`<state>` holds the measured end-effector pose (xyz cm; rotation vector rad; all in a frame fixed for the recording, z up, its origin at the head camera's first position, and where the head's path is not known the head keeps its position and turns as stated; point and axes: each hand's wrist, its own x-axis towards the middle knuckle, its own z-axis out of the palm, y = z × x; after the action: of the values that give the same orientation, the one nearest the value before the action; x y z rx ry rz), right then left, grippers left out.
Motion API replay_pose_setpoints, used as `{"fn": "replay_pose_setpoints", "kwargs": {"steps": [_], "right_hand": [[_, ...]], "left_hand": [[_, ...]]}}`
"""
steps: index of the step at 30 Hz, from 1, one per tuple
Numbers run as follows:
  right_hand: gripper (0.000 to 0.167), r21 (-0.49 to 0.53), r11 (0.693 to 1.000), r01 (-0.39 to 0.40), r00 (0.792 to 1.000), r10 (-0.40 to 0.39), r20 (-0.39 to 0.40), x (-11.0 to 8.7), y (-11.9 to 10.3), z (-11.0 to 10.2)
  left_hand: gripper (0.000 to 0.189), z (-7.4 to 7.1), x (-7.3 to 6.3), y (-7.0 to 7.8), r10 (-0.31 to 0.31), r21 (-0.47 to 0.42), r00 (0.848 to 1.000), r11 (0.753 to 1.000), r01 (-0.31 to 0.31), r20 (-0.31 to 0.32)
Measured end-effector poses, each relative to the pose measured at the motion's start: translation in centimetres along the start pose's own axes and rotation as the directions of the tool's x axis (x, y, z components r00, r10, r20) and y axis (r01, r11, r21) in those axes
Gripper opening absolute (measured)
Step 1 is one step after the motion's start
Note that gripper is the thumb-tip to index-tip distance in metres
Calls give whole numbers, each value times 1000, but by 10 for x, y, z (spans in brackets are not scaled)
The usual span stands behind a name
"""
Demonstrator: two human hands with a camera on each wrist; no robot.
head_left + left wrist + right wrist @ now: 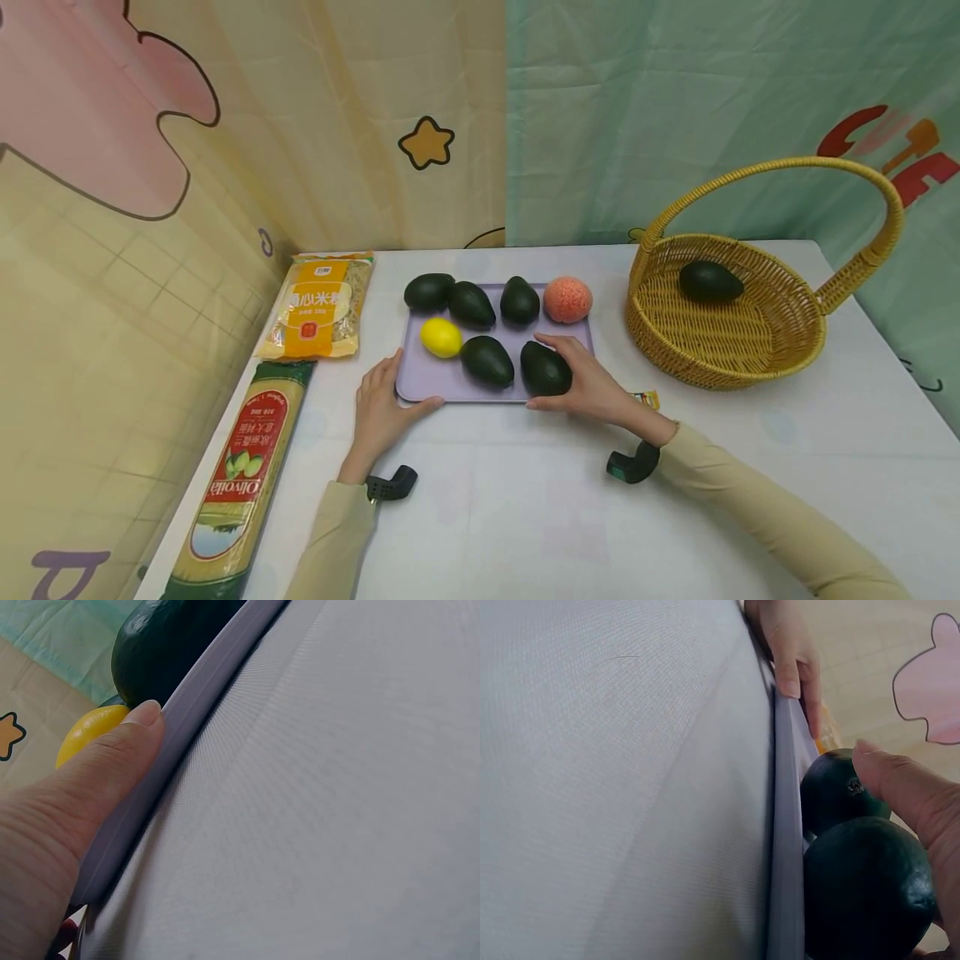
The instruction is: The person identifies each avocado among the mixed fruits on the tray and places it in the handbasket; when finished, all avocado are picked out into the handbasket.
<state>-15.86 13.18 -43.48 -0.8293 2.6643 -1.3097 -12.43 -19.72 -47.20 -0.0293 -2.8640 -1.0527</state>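
A lilac tray (431, 382) holds several dark green avocados, a yellow lemon (441, 337) and a bumpy pinkish-orange round fruit (567, 300). My left hand (384, 410) touches the tray's front left corner, thumb along the front rim and fingers spread by the left side. In the left wrist view that thumb (112, 769) rests against the rim. At the front right of the tray, my right hand (588, 385) holds an avocado (545, 369) between thumb and fingers. A second avocado (487, 362) lies just left of it. The right palm is hidden.
A wicker basket (720, 381) with a tall handle stands at the right, one avocado (709, 282) inside. A yellow noodle bag (315, 307) and a long spaghetti pack (243, 475) lie along the left edge. A small wrapper (647, 399) sits partly behind the right wrist.
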Motion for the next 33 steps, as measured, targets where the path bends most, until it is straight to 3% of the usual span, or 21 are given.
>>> {"fn": "replay_pose_setpoints", "kwargs": {"steps": [16,24,33], "right_hand": [[91,-7,999,-33,999,32,-40,-3,6,10],[88,27,998,-48,997,49,-54,-2,6,10],[85,60,996,-65,995,69,-73,-3,7,12]], "left_hand": [[102,0,0,0,13,-2,1000,1000,-13,-11],[104,1,1,-1,38,20,999,999,-37,-33],[104,1,0,-1,27,18,999,999,-26,-23]]}}
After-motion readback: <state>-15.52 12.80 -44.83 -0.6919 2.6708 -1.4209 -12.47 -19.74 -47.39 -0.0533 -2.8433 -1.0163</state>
